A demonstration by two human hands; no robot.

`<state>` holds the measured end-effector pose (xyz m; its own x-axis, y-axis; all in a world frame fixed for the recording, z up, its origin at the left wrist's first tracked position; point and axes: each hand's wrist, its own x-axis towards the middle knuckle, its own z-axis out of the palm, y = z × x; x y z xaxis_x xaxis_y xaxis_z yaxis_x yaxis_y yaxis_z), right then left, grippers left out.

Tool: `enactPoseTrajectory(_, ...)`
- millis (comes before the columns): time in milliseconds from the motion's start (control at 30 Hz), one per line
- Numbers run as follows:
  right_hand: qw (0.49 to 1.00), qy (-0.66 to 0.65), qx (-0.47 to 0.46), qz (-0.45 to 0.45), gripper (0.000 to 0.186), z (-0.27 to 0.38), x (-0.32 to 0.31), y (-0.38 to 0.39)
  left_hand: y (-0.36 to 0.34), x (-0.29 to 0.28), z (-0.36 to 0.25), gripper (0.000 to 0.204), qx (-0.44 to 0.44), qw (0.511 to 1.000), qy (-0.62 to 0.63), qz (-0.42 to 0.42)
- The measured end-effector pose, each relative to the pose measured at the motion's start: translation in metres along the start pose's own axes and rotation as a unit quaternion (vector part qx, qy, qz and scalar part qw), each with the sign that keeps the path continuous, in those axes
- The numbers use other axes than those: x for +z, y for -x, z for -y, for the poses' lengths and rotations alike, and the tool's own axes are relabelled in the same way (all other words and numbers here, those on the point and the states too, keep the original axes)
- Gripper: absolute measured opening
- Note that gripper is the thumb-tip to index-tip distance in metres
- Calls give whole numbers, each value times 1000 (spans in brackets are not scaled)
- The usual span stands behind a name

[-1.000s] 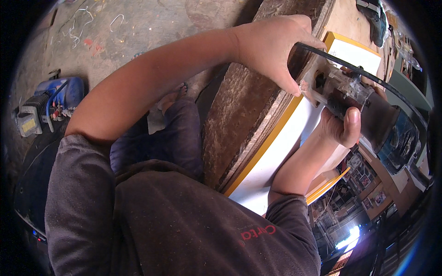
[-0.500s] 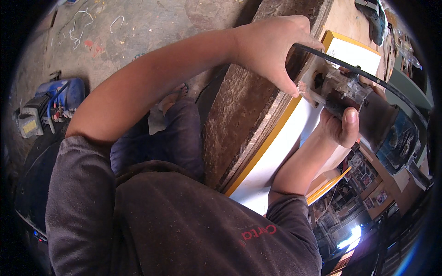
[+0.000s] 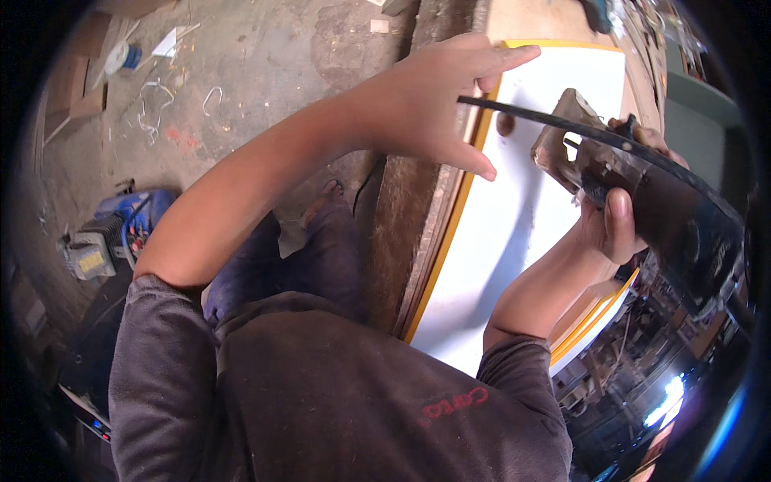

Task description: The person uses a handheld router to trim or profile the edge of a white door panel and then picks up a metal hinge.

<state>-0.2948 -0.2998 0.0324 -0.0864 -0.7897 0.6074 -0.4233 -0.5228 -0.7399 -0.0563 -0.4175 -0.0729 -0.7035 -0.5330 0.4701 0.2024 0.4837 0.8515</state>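
Observation:
My left hand (image 3: 418, 104) is spread open over the left edge of a white board (image 3: 490, 265) with yellow edging, apart from a power tool's squared base plate (image 3: 550, 157). A black cord (image 3: 518, 108) runs from behind that hand across the tool. My right hand (image 3: 612, 229) grips the dark cylindrical tool (image 3: 683, 241), thumb over its body and fingertips showing on the far side, holding it tilted above the board's right part. A dark round spot or hole (image 3: 506, 124) shows on the board.
The board lies on a wooden bench (image 3: 401, 225). Another dark tool (image 3: 598, 14) rests at the bench's far end. On the floor at left are a blue compressor (image 3: 148, 209), a spool (image 3: 120, 58) and white scraps. More yellow-edged boards (image 3: 598, 317) are at right.
My left hand has come off the tool's base and moved left with fingers spread. The tool in my right hand has shifted rightward and downward. The whole view has shifted slightly.

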Motion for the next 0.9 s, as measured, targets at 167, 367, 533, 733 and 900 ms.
enactPoseTrajectory(167,997,-1,71,-30,78,58,-7,-9,-2,-9,-51,120,-53,996,31,70)
enactPoseTrajectory(367,956,98,274,-23,55,147,9,-23,11,-11,-114,113,-172,978,115,-7)
enactPoseTrajectory(533,903,166,393,-57,53,192,20,-21,-20,-54,-173,58,43,992,14,-118)
enactPoseTrajectory(733,876,248,406,-87,58,243,57,-18,-50,-64,-225,44,124,987,52,-90)
enactPoseTrajectory(900,852,353,367,-120,63,267,78,16,-33,-54,-229,35,150,984,86,-52)
